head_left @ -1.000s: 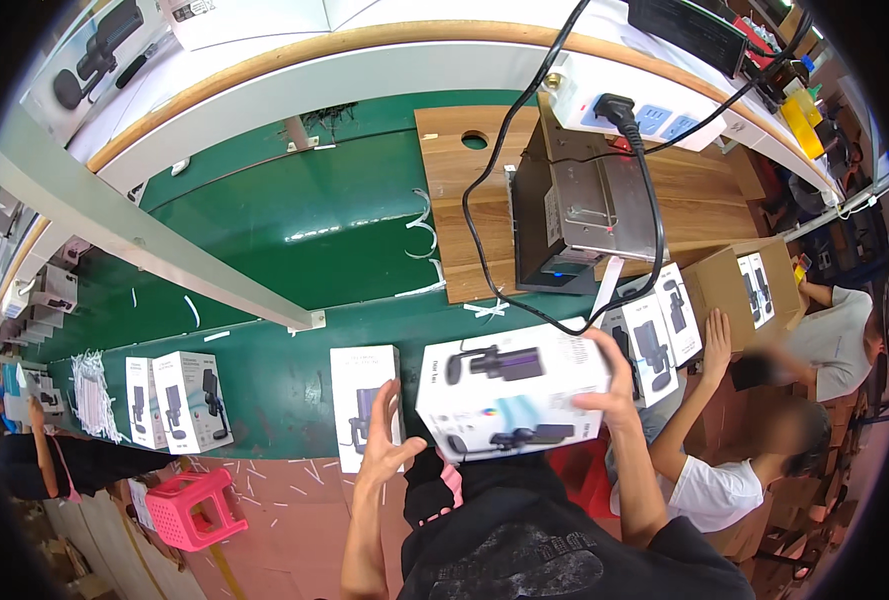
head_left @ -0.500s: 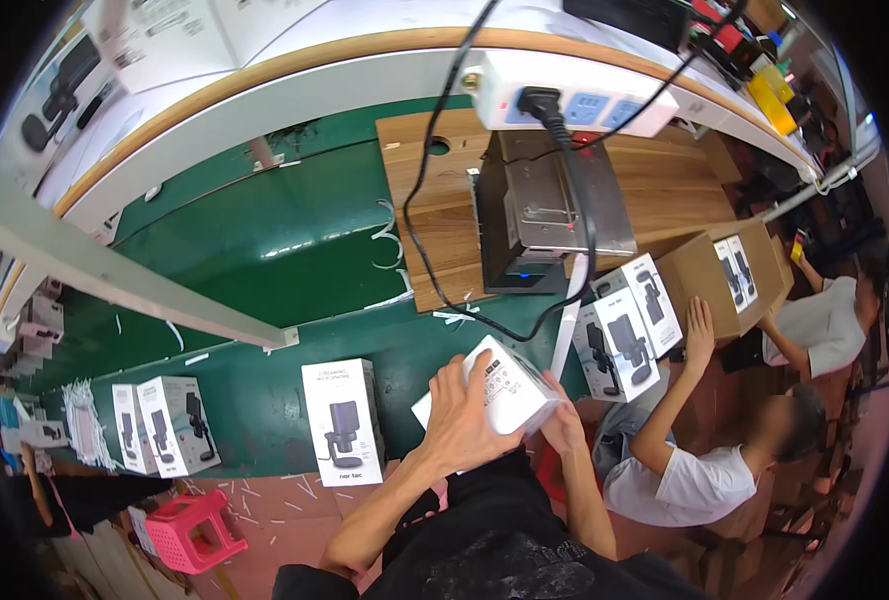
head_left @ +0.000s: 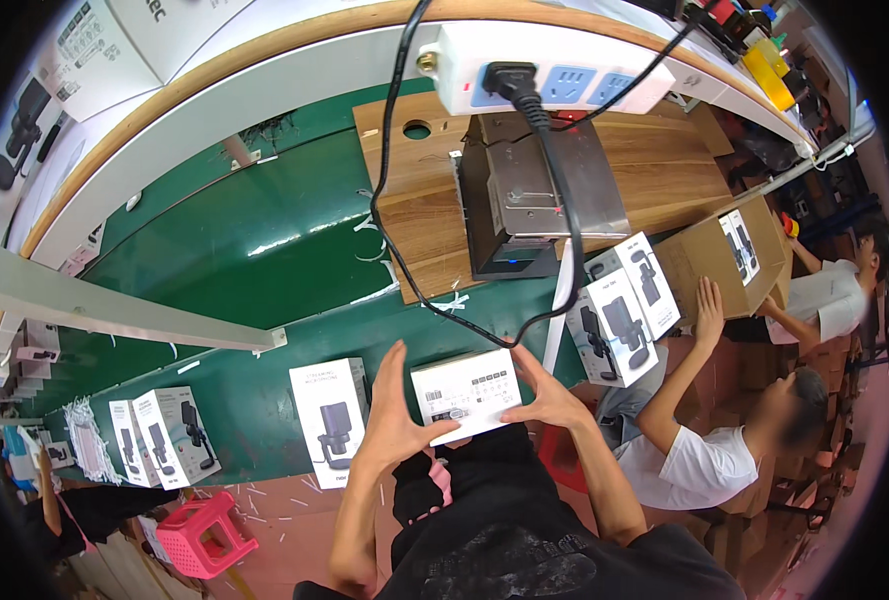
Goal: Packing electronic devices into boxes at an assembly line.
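A white microphone box [head_left: 467, 395] is between my two hands at the bench's near edge, with a printed panel facing me. My right hand [head_left: 554, 400] grips its right side, thumb on the near face and fingers along the far edge. My left hand [head_left: 389, 425] is at the box's left, fingers stretched out and apart from it; the thumb reaches its lower edge. Just left of that hand stands another microphone box [head_left: 326, 425], upright, with a microphone picture on its front.
More microphone boxes stand at left [head_left: 176, 440] and right [head_left: 614, 335]. A co-worker's hand [head_left: 706, 312] touches an open carton [head_left: 709, 260]. Behind are a dark metal machine [head_left: 539, 195], a power strip [head_left: 564, 75] and its hanging cable [head_left: 389, 230]. A pink stool [head_left: 199, 535] stands lower left.
The box has turned from a tilt to a squarer position, its printed panel facing me. My left hand has come off its top and spread out at its left; my right hand is now at its right side.
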`<state>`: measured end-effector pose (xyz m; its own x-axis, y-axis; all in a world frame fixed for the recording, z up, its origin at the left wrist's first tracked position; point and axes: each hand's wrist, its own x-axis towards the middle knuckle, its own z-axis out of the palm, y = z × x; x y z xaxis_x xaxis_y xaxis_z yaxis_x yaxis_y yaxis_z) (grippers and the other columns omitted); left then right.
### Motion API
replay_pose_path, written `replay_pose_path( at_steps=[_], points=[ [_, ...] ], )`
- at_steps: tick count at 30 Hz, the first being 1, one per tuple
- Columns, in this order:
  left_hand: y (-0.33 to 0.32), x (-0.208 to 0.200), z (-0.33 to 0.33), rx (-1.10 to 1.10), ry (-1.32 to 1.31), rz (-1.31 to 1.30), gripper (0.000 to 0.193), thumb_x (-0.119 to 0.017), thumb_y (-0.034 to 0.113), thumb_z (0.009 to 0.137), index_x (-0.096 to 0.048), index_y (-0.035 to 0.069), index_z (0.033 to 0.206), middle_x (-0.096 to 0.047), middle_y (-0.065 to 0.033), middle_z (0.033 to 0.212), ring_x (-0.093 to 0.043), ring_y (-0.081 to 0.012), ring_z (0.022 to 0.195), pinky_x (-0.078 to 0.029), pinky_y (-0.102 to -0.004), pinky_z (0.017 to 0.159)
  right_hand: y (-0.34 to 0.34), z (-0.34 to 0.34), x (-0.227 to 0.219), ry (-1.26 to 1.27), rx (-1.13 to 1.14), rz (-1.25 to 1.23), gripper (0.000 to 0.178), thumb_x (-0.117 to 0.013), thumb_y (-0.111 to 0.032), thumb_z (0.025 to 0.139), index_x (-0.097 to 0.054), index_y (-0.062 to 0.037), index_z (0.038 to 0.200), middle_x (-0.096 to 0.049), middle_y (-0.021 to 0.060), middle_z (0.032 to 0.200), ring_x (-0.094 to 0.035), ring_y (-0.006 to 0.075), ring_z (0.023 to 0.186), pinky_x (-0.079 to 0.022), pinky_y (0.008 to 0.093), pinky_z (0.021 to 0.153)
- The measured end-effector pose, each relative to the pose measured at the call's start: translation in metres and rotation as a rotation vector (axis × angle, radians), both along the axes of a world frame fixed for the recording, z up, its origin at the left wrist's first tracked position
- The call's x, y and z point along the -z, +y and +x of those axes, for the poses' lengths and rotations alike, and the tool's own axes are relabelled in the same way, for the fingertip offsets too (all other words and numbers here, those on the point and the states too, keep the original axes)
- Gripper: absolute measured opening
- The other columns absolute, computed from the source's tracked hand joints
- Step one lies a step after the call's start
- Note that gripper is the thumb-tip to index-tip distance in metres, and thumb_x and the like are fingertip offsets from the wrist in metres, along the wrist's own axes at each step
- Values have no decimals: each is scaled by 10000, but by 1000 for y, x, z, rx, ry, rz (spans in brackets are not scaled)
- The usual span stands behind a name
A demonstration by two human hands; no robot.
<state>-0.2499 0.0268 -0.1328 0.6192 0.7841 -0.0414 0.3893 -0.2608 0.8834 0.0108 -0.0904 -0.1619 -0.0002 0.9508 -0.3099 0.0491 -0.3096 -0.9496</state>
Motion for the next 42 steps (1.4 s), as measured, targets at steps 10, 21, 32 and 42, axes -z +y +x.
replay_pose_path(
  at_steps=[10,21,32,42],
  points=[
    [-5,59,-2,-221,-248,-362,614,-888,213,701,-643,28,1233,-650,-133,1248,-591,-257,1204,-406,-366,1068,21,7,21,110,144,-51,709,-896,-67,674,-592,-18,1312,-595,124,1326,-478,244,1340,-302,362,1167],
    [24,22,-3,-144,-46,126,559,-837,228,744,-639,-29,1199,-598,-249,1280,-536,-383,1254,-412,-425,1079,55,-14,-15,-932,95,392,598,-879,-355,657,-674,-47,1126,-613,172,1259,-505,362,1231,-353,497,1070],
    [-8,1,2,442,320,519,862,-857,179,573,-473,-82,1299,-360,-358,1438,-326,-497,1383,-226,-549,1189,49,-54,-36,-1038,-613,468,1154,-899,-484,530,-398,52,1420,-396,249,1460,-368,418,1379,-216,531,1197],
    [-11,4,22,465,253,560,698,-812,173,566,-526,-80,1150,-392,-371,1385,-364,-504,1338,-237,-562,1179,40,-43,-39,-1051,-585,425,1076,-907,-367,545,-417,-26,1439,-383,263,1452,-368,417,1374,-204,530,1209]
  ],
)
